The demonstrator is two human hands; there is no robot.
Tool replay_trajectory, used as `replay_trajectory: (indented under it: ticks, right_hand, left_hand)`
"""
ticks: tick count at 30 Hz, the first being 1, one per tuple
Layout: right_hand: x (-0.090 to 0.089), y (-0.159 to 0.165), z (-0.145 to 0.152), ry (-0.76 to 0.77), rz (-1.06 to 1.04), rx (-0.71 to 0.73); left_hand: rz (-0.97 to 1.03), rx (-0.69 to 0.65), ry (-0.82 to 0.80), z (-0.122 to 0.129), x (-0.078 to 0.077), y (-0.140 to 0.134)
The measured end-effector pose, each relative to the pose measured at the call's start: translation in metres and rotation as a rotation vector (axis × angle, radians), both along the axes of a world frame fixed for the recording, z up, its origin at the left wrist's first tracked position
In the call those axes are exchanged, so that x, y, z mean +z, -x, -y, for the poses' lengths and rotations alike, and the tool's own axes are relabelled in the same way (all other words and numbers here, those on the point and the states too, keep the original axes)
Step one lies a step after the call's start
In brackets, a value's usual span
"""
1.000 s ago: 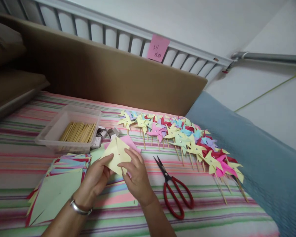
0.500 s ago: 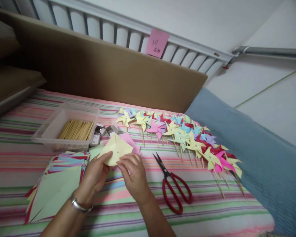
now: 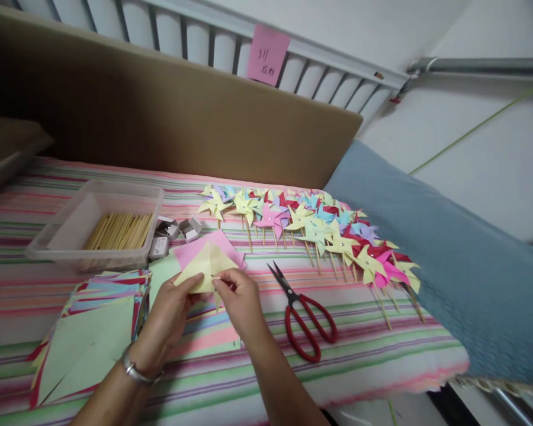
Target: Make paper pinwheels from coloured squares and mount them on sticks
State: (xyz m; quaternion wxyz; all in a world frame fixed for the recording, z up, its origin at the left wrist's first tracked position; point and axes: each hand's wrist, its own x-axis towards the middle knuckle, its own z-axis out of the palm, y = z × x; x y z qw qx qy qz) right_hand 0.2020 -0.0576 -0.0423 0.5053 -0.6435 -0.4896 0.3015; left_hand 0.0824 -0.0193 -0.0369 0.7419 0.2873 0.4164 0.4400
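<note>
A pale yellow paper square (image 3: 199, 264), with slits cut in from its corners, is held up between my two hands. My left hand (image 3: 174, 305) pinches its left side, thumb on top; a silver bracelet rings that wrist. The fingers of my right hand (image 3: 237, 296) pinch a corner folded in at the paper's centre. Behind and beneath lie a pink sheet (image 3: 228, 244) and a light green sheet (image 3: 160, 275). To the left rests a stack of coloured cut squares (image 3: 91, 343), pale green on top. Scissors with red handles (image 3: 302, 313) lie open on my right.
Several finished paper pinwheels (image 3: 315, 231) on sticks lie in rows at the right back. A clear plastic box (image 3: 66, 253) holds thin wooden sticks (image 3: 119, 231), with small boxes (image 3: 189, 229) beside it. A cardboard panel (image 3: 169, 112) stands behind the striped cloth (image 3: 337, 373).
My right hand has brought a corner of the yellow paper inward to its centre. My left hand keeps its hold. The whole view has shifted slightly.
</note>
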Motion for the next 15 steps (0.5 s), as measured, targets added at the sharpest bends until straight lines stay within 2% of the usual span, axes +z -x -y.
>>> replay_trajectory:
  ticks: [15]
  right_hand:
    - [-0.0051, 0.0022, -0.002, 0.045, -0.151, -0.062]
  left_hand:
    - [-0.042, -0.026, -0.056, 0.0046, 0.0064, -0.001]
